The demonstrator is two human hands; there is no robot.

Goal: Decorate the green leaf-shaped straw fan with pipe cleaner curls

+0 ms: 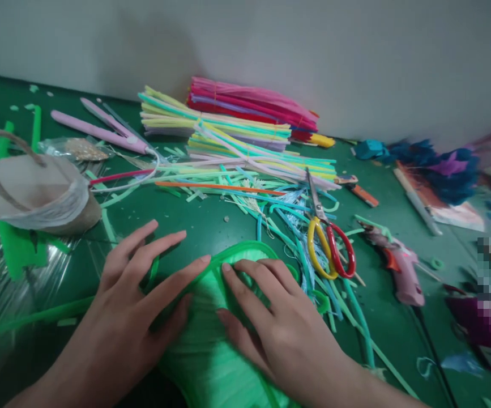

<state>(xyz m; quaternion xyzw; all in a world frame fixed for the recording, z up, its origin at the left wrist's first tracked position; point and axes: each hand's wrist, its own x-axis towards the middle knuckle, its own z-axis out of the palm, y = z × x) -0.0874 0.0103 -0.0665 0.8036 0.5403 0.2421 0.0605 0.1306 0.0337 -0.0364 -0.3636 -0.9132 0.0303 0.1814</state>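
Note:
A bright green, ribbed piece [205,340] with a fuzzy green rim lies at the bottom centre, partly covered by both hands. My left hand [137,303] is at its left edge, fingers spread, with the index fingertip touching the upper rim and the other raised fingers over the table. On the upper right part of the piece rests my right hand [277,317]. Its fingers are apart and bent, fingertips on the green surface near a strip that runs down from the rim. Neither hand is wrapped round anything.
Red-and-yellow scissors [332,246] lie right of the hands, with a pink glue gun [402,272] beyond. Pipe cleaner bundles [245,136] and scraps spread across the green table [177,218]. At left are a handled basket [54,207] and a lilac styling iron [105,133].

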